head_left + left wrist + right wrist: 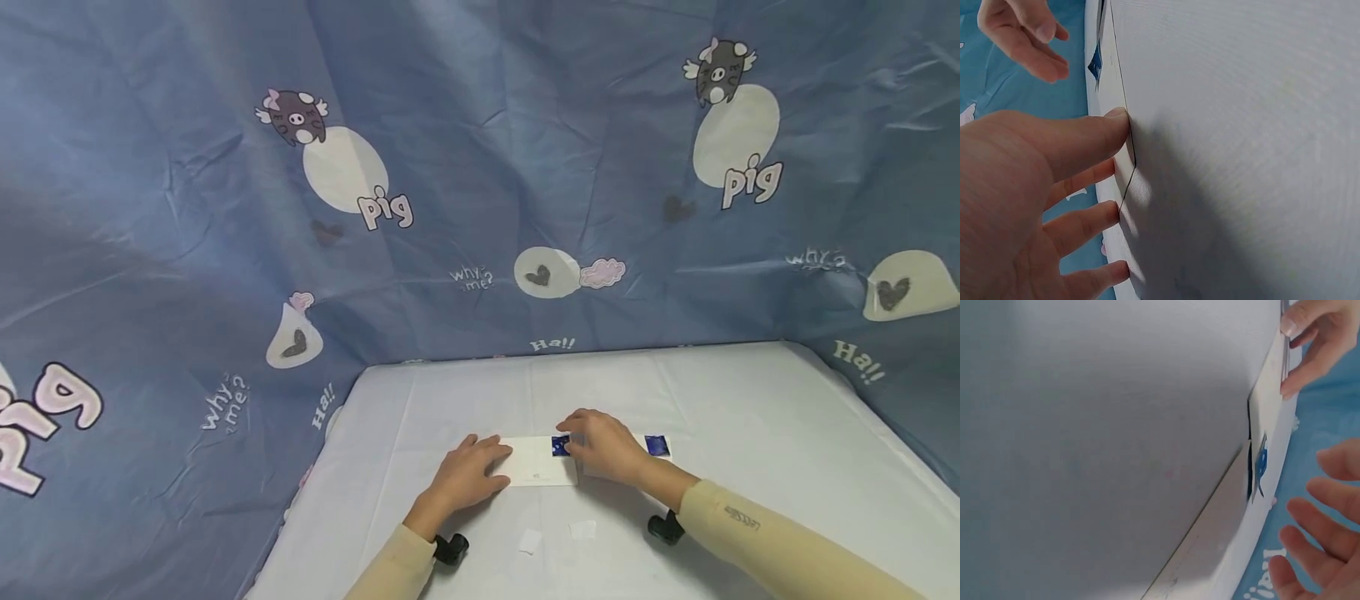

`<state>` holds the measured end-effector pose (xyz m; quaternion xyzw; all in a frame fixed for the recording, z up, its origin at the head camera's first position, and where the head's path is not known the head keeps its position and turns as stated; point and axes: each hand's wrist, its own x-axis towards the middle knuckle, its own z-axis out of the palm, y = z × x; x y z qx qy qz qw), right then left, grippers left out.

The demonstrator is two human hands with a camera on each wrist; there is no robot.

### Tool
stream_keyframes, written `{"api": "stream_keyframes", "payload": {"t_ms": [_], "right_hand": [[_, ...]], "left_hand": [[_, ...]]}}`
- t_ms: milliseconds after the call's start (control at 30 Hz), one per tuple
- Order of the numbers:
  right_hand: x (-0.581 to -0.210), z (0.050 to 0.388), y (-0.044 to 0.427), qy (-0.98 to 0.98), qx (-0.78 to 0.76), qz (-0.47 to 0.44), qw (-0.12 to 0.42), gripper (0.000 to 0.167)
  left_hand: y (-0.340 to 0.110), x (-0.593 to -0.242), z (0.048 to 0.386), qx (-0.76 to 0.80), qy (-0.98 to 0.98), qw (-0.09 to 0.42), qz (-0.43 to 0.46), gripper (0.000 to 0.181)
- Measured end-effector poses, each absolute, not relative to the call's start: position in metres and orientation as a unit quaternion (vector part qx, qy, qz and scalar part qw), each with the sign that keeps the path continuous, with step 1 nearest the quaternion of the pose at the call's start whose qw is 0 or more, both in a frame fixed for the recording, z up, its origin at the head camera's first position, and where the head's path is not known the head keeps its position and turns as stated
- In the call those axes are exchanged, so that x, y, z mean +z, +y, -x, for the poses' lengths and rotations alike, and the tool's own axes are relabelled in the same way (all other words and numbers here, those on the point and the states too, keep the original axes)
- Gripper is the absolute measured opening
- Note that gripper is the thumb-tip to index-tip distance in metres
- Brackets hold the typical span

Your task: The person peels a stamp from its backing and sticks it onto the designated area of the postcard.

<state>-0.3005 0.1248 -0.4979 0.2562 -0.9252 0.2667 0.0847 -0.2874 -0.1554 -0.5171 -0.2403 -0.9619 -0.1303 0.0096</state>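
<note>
Two white rectangular cards or envelopes lie end to end on the table. The left card bears a dark blue patterned square at its upper right corner. My left hand rests at that card's left end, thumb and fingers spread and touching its edges. My right hand hovers over where the cards meet, close to the blue square, its fingers loosely bent and apart in the right wrist view. It partly hides the right card, whose own blue square shows beyond the hand.
Two small white paper pieces, one left and one right, lie nearer me on the white tablecloth. A blue curtain with pig prints hangs behind and beside the table. Black wrist cameras sit under both wrists.
</note>
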Motion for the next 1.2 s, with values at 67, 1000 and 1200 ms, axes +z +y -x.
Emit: {"api": "stream_keyframes", "payload": {"t_ms": [67, 1000, 1200], "right_hand": [[-0.499, 0.297, 0.125, -0.922, 0.249, -0.28, 0.092, 0.031], [-0.511, 0.294, 0.121, -0.906, -0.01, -0.415, 0.08, 0.041], [-0.515, 0.293, 0.121, -0.901, -0.004, -0.425, 0.087, 0.041]], "left_hand": [[-0.156, -0.517, 0.287, -0.136, -0.961, 0.009, 0.241, 0.047], [-0.151, -0.511, 0.285, -0.125, -0.963, 0.007, 0.241, 0.046], [-0.153, -0.511, 0.283, -0.125, -0.963, 0.001, 0.238, 0.046]]}}
